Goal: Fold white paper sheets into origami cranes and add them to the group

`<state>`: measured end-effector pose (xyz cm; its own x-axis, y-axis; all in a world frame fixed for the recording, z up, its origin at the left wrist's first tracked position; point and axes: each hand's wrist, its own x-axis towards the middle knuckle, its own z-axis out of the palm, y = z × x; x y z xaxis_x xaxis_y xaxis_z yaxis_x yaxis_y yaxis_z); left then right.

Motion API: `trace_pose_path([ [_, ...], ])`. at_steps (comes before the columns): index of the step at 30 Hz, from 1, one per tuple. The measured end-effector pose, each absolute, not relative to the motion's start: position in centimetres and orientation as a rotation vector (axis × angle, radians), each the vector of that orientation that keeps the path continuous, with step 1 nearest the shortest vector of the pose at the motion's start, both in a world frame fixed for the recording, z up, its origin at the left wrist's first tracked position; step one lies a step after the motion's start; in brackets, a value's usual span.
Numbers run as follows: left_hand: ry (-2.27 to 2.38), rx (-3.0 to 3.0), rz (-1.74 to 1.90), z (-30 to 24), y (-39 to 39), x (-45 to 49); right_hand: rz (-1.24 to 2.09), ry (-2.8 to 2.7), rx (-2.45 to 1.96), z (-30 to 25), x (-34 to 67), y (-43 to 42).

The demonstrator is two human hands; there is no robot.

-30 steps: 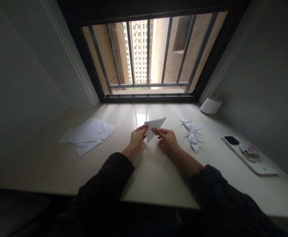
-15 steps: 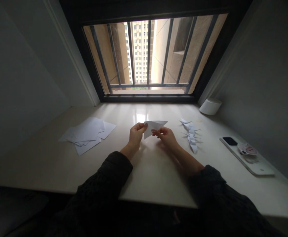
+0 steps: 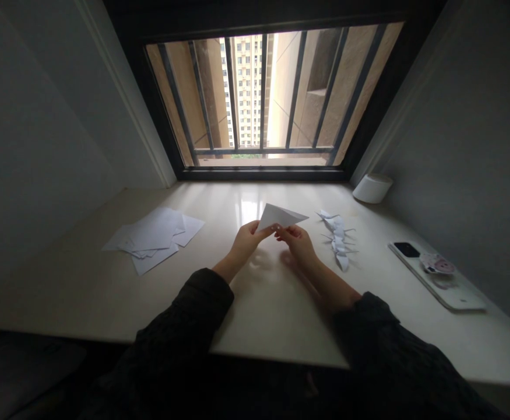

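Observation:
A white folded paper triangle (image 3: 280,216) is held just above the cream desk (image 3: 272,303), in front of the window. My left hand (image 3: 246,242) pinches its lower left edge with thumb and fingers. My right hand (image 3: 298,242) pinches its lower edge just to the right. The triangle's point aims right, toward several small folded paper figures (image 3: 338,240) lying on the desk. Dark sleeves cover both forearms.
A loose pile of white paper sheets (image 3: 154,238) lies at the left. A white phone (image 3: 438,274) with a sticker rests at the right, near the wall. A white round object (image 3: 372,188) stands at the back right corner. The barred window (image 3: 263,99) closes the far side.
The paper has been turned and reopened between my fingers: from a downward-pointing triangle, through a narrower folded shape, to a flatter triangle pointing right. Both hands have stayed in place.

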<state>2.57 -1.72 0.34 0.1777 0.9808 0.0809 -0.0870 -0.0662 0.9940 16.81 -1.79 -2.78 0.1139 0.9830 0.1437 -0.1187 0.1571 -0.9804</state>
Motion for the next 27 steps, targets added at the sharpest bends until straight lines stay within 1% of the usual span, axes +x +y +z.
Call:
trace_pose_path([
  [3, 1.079, 1.354, 1.1, -0.1, -1.7, 2.4, 1.135, -1.016, -1.026, -3.0, 16.7, -1.8],
  [6, 1.059, 1.346, 1.102, -0.1, -1.6, 2.2, 1.162, -0.982, -1.022, -2.9, 16.7, -2.0],
  [12, 1.093, 1.31, 1.017, 0.4, -1.4, 1.9, 1.13, -0.961, -1.092, -2.2, 17.1, -2.2],
  [20, 1.217, 1.399, 0.857, -0.3, -0.8, 1.1, 1.063, -0.886, -1.159, -1.7, 18.4, -1.5],
  [27, 1.237, 1.345, 0.906, 0.1, -0.7, 1.0, 1.029, -0.837, -1.176, -1.3, 18.6, -1.4],
])
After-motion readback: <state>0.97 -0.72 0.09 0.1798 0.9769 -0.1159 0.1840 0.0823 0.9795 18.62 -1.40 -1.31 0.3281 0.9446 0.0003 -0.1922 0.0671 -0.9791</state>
